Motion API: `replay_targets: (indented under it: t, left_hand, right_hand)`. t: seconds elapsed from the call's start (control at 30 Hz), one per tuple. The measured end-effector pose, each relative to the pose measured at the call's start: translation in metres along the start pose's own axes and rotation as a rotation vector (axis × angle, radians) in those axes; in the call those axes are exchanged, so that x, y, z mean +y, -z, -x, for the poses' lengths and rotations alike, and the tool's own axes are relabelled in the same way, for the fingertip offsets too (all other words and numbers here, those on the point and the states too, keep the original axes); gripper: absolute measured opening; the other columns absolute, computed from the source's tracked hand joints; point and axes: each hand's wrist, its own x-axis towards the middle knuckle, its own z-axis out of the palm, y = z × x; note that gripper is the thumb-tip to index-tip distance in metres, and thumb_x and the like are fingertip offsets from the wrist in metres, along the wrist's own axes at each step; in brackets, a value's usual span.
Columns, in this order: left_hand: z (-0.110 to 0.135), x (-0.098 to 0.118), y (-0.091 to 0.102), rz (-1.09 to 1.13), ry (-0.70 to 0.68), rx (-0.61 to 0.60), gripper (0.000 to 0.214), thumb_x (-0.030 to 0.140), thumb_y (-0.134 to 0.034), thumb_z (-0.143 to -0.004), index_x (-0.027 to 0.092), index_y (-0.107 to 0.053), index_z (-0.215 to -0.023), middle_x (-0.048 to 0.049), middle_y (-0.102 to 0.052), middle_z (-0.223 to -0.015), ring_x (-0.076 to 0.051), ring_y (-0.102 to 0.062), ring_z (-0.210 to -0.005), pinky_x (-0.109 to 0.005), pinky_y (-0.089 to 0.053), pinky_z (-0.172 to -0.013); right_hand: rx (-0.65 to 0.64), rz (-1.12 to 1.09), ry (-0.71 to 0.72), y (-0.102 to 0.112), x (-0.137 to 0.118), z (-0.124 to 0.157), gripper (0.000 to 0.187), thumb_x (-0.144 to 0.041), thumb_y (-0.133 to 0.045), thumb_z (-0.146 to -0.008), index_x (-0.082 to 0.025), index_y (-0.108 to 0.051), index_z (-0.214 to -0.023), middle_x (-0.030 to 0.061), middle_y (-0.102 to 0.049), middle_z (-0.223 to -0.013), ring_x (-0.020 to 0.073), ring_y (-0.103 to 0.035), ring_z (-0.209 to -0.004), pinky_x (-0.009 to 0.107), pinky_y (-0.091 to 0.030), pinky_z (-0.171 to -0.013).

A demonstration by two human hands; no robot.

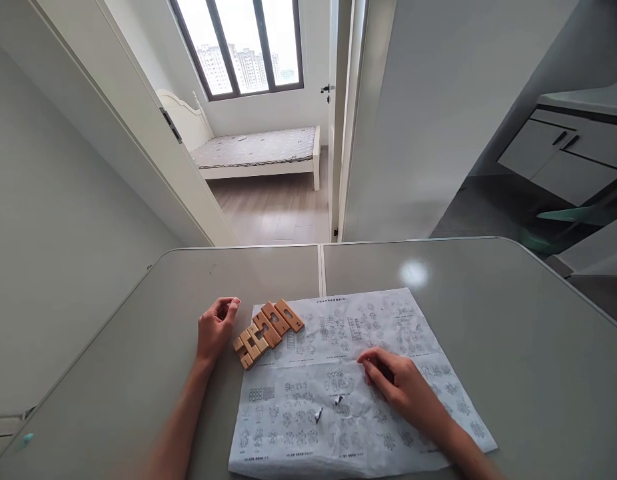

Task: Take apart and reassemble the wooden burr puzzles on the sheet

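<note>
Several wooden puzzle pieces [271,327] with cut-out slots and numbers lie side by side in a slanting row. They overlap the upper left edge of a printed paper sheet [288,373], which is creased and covered in small line drawings. Just left of the pieces, apart from them, my left hand [217,330] rests on the table with its fingers curled in; nothing shows in it. Over the right half of the sheet lies my right hand [396,380], fingers loosely bent and a little apart, touching the paper and holding nothing visible.
Two small torn spots [318,415] show in the lower middle of the sheet. The grey table [488,300] has a seam and rounded far corners. Beyond it are a doorway, a bed [258,150] under a window, and a white cabinet [563,147] at the right.
</note>
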Motion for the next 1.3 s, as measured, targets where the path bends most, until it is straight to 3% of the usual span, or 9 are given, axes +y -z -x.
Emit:
replay_targets:
  t: [1.3]
  left_hand:
    - [0.0023, 0.0013, -0.0017, -0.069, -0.034, -0.032, 0.041, 0.059, -0.058, -0.087, 0.021, -0.071, -0.086, 0.0007, -0.064, -0.068, -0.016, -0.054, -0.062, -0.025, -0.042, -0.061]
  right_hand:
    - [0.019, 0.012, -0.009, 0.0007, -0.0050, 0.0020, 0.038, -0.051, -0.046, -0.106, -0.022, -0.069, -0.099, 0.0015, -0.064, -0.072, 0.0169, -0.051, -0.059, 0.028, -0.042, -0.057]
